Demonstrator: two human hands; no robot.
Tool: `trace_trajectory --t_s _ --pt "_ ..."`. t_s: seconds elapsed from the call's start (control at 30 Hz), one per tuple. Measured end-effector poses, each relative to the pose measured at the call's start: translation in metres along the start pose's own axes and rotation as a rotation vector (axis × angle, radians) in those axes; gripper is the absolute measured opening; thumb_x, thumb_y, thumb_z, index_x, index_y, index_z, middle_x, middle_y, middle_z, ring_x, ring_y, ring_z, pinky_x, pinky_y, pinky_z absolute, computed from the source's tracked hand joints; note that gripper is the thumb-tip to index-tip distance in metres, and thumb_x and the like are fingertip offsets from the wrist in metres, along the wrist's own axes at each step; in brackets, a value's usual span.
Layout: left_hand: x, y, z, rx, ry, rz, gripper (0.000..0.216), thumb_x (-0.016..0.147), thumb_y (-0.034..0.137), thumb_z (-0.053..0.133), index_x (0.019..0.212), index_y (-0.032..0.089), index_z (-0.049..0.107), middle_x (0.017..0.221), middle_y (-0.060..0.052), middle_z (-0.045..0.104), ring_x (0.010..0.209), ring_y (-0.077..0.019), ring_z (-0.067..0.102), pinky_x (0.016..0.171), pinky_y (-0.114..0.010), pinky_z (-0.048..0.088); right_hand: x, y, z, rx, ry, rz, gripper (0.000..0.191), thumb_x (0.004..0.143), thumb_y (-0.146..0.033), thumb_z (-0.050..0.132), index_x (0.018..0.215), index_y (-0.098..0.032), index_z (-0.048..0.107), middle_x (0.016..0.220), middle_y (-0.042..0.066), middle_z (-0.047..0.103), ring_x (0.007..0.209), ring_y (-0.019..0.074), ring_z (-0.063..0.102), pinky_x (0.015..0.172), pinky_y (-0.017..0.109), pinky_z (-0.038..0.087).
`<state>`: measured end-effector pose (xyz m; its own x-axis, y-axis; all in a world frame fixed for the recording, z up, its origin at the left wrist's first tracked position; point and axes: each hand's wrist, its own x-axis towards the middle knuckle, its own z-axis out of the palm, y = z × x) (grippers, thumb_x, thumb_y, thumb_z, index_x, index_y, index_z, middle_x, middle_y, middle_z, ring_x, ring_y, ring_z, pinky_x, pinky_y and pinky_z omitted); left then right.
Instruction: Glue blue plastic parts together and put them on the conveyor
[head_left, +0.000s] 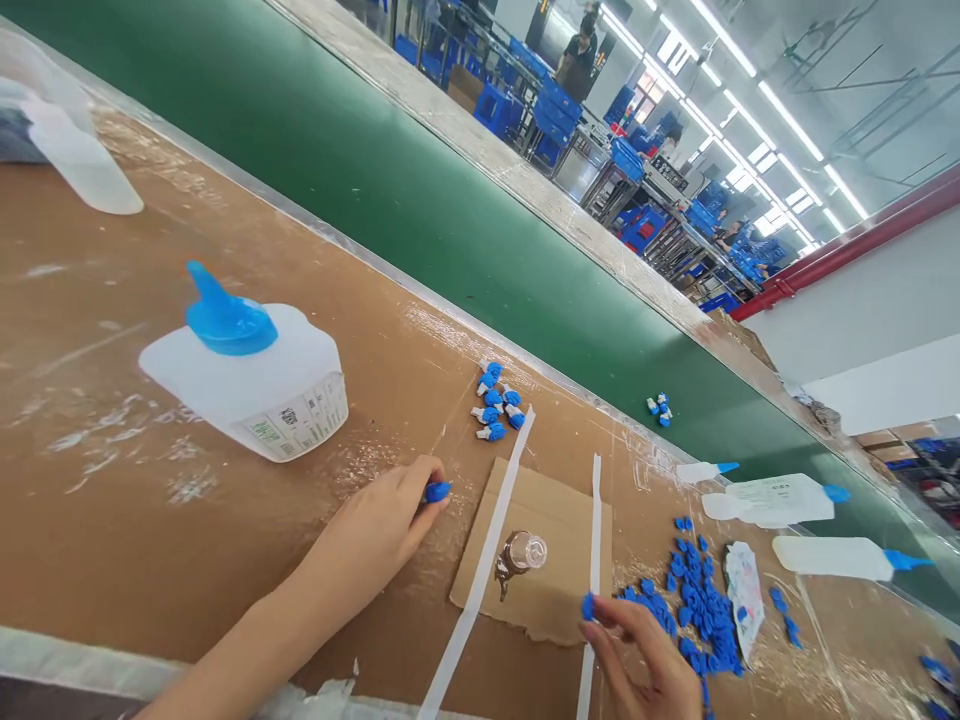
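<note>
Hands (382, 525) on blue caps (436, 491)

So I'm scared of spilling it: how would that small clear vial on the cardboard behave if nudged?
The small clear vial lies on its side on the cardboard, so its round body would probably roll. It looks light and easily pushed. The brown smear beside it suggests it may leak further.

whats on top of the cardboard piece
On the cardboard lies a small clear vial beside a brown smear, between two white strips. Whatever lies under the cardboard is hidden.
</note>
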<state>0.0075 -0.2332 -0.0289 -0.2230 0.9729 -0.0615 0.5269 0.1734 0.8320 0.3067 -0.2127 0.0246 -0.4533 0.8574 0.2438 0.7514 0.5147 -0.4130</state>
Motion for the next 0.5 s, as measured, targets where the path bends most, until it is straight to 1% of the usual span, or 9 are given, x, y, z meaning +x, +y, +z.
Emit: trace_trajectory --t_s 0.03,0.1,0.17,0.23,0.3,0.37,0.4,0.43,0.5 --pt "-0.003 0.001 0.002 -0.121 -0.019 -0.008 0.02 0.083 0.03 0.041 0.09 0.023 0.058 0.082 -0.004 0.069 0.073 -0.0232 0.064 0.067 -0.033 0.05 0.007 -0.011 0.008 0.0 -0.028 -0.001 0.013 0.088 -0.032 0.063 0.092 -0.025 0.072 0.08 0.004 0.073 0.07 0.0179 0.071 0.065 0.023 0.058" --pt "-0.011 0.004 0.006 -0.336 -0.08 -0.02 0.024 0.081 0.034 0.045 0.093 0.023 0.062 0.086 -0.004 0.071 0.074 -0.0217 0.064 0.069 -0.031 0.05 0.022 -0.029 0.022 -0.009 -0.08 -0.006 0.015 0.09 -0.032 0.06 0.092 -0.023 0.071 0.077 0.003 0.072 0.067 0.0161 0.068 0.062 0.022 0.056" --pt "-0.018 0.007 0.009 -0.518 -0.189 -0.055 0.027 0.079 0.038 0.05 0.092 0.022 0.067 0.091 -0.005 0.071 0.075 -0.0208 0.063 0.069 -0.029 0.049 0.034 -0.04 0.031 -0.03 -0.083 -0.002 0.02 0.091 -0.036 0.058 0.088 -0.022 0.071 0.073 0.002 0.071 0.062 0.0152 0.067 0.058 0.022 0.054" --pt "-0.022 0.01 0.011 -0.705 -0.32 -0.157 0.037 0.078 0.046 0.053 0.097 0.018 0.069 0.085 -0.006 0.069 0.064 -0.018 0.061 0.06 -0.027 0.048 0.044 -0.045 0.033 -0.054 -0.069 0.014 0.027 0.091 -0.042 0.057 0.083 -0.022 0.072 0.07 0.002 0.07 0.059 0.015 0.065 0.056 0.022 0.052" --pt "-0.024 0.01 0.013 -0.893 -0.412 -0.259 0.055 0.078 0.056 0.053 0.108 0.013 0.067 0.075 -0.004 0.065 0.053 -0.0147 0.056 0.054 -0.027 0.046 0.049 -0.045 0.031 -0.065 -0.087 0.046 0.033 0.09 -0.049 0.056 0.079 -0.022 0.073 0.067 0.002 0.069 0.056 0.0153 0.064 0.053 0.023 0.051" --pt "-0.024 0.01 0.015 -1.033 -0.432 -0.314 0.066 0.076 0.063 0.056 0.113 0.01 0.065 0.069 -0.003 0.065 0.053 -0.0145 0.057 0.06 -0.029 0.049 0.049 -0.044 0.027 -0.044 -0.123 0.113 0.033 0.087 -0.052 0.059 0.078 -0.024 0.074 0.067 0.002 0.07 0.055 0.016 0.062 0.054 0.024 0.051" --pt "-0.024 0.011 0.017 -1.088 -0.423 -0.331 0.068 0.074 0.065 0.058 0.113 0.01 0.065 0.07 -0.003 0.067 0.057 -0.0156 0.06 0.065 -0.03 0.05 0.048 -0.044 0.026 -0.006 -0.132 0.154 0.032 0.084 -0.052 0.062 0.079 -0.024 0.075 0.068 0.003 0.071 0.057 0.0166 0.063 0.055 0.024 0.052" --pt "-0.024 0.012 0.019 -1.145 -0.415 -0.35 0.069 0.071 0.067 0.062 0.112 0.011 0.066 0.075 -0.005 0.07 0.061 -0.0172 0.064 0.067 -0.031 0.052 0.045 -0.044 0.025 0.06 -0.122 0.206 0.031 0.081 -0.053 0.066 0.079 -0.024 0.076 0.07 0.004 0.072 0.059 0.0175 0.065 0.057 0.024 0.054" --pt "-0.026 0.015 0.028 -1.258 -0.401 -0.386 0.07 0.065 0.067 0.07 0.108 0.013 0.069 0.089 -0.01 0.073 0.073 -0.0216 0.069 0.071 -0.033 0.054 0.038 -0.047 0.027 0.262 -0.057 0.338 0.031 0.075 -0.054 0.073 0.081 -0.024 0.076 0.075 0.006 0.074 0.067 0.0201 0.069 0.062 0.026 0.057"
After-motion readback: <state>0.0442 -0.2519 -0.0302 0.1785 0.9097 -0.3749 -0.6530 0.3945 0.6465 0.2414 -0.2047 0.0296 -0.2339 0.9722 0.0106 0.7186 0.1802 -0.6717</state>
